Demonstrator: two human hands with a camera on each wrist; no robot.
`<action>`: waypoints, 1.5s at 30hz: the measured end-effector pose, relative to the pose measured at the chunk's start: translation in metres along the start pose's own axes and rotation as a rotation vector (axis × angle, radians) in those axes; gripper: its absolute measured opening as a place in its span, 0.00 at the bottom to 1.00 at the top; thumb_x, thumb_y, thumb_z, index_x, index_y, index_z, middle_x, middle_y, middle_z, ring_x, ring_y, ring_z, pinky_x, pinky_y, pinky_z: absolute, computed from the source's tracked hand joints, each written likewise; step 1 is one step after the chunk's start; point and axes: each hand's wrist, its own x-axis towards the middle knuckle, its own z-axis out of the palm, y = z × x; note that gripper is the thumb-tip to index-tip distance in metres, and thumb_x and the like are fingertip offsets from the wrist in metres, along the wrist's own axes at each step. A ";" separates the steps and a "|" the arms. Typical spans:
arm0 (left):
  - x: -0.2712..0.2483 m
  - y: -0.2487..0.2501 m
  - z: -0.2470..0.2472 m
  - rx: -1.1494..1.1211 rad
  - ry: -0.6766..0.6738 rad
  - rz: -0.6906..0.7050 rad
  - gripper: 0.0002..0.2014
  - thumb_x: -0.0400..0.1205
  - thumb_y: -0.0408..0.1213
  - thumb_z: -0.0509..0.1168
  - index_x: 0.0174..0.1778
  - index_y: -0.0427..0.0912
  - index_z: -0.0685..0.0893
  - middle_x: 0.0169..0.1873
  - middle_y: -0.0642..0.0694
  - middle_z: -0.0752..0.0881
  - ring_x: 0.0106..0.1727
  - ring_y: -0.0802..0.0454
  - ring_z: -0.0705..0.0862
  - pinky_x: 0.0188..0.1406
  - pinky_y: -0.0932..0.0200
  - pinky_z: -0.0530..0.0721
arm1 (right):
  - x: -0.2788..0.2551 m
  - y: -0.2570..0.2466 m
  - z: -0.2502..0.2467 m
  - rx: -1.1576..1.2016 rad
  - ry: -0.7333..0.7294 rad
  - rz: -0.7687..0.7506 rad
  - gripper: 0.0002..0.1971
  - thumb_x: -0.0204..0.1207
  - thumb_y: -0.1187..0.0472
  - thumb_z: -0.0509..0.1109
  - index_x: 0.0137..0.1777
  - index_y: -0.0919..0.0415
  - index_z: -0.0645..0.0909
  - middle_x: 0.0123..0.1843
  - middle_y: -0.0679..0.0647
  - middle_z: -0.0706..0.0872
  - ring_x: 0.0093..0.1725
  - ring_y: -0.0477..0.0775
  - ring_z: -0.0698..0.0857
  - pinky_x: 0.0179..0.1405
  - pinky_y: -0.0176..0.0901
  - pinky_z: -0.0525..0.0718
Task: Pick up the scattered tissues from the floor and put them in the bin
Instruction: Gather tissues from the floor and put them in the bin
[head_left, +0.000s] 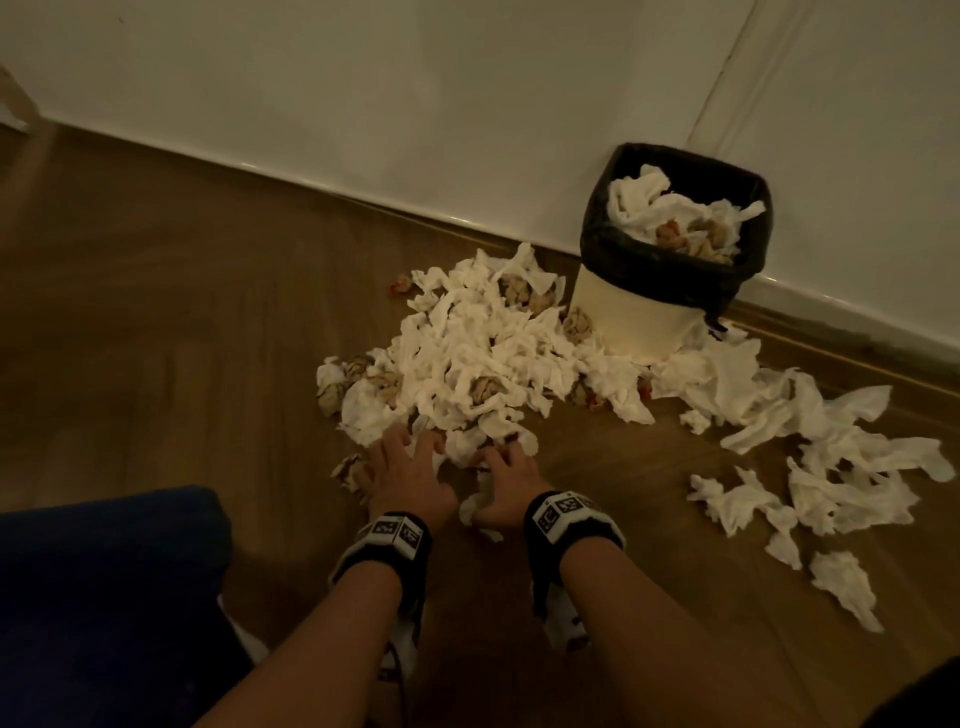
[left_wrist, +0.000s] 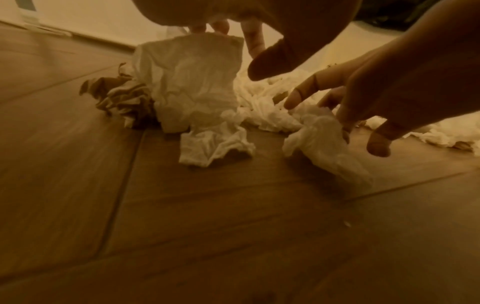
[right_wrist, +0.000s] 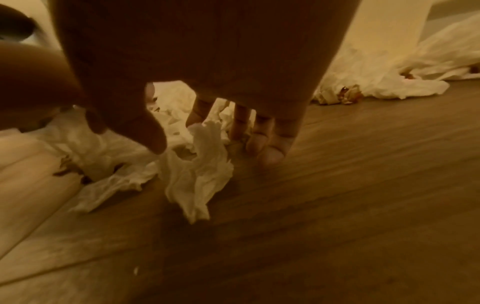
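White tissues (head_left: 483, 358) lie in a big heap on the wooden floor, with brown crumpled balls mixed in. The white bin (head_left: 628, 317) with a black liner stands by the wall, holding several tissues. My left hand (head_left: 410, 457) lies spread on the heap's near edge. In the left wrist view its fingertips (left_wrist: 202, 30) touch the top of an upright tissue (left_wrist: 192, 82), the thumb held apart. My right hand (head_left: 501, 467) reaches beside it. Its thumb and fingers (right_wrist: 270, 148) stand loosely either side of a small crumpled tissue (right_wrist: 197, 164).
More tissues (head_left: 831, 467) trail off to the right of the bin along the floor. A dark blue knee or seat (head_left: 104, 597) fills the lower left. A brown paper ball (left_wrist: 122, 98) lies left of my left hand. The white wall (head_left: 415, 104) runs behind.
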 end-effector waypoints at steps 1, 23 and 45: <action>-0.001 -0.003 0.002 0.010 -0.005 -0.009 0.26 0.66 0.44 0.65 0.60 0.61 0.67 0.63 0.47 0.58 0.66 0.44 0.57 0.67 0.42 0.60 | 0.001 0.000 0.003 -0.023 -0.010 -0.005 0.43 0.66 0.43 0.74 0.77 0.49 0.56 0.79 0.60 0.51 0.78 0.69 0.54 0.74 0.62 0.67; -0.007 -0.012 0.018 -0.130 -0.194 -0.002 0.19 0.79 0.25 0.58 0.65 0.45 0.77 0.69 0.41 0.63 0.68 0.42 0.71 0.69 0.53 0.74 | -0.005 -0.009 0.008 -0.056 0.106 -0.108 0.16 0.79 0.67 0.64 0.66 0.61 0.76 0.76 0.57 0.62 0.72 0.60 0.71 0.70 0.48 0.75; -0.015 0.041 -0.109 -0.692 -0.005 0.035 0.17 0.83 0.32 0.61 0.68 0.40 0.80 0.67 0.39 0.80 0.68 0.42 0.77 0.67 0.54 0.74 | -0.101 -0.016 -0.108 0.765 0.451 -0.057 0.17 0.75 0.69 0.71 0.63 0.62 0.83 0.68 0.62 0.81 0.59 0.57 0.84 0.55 0.41 0.85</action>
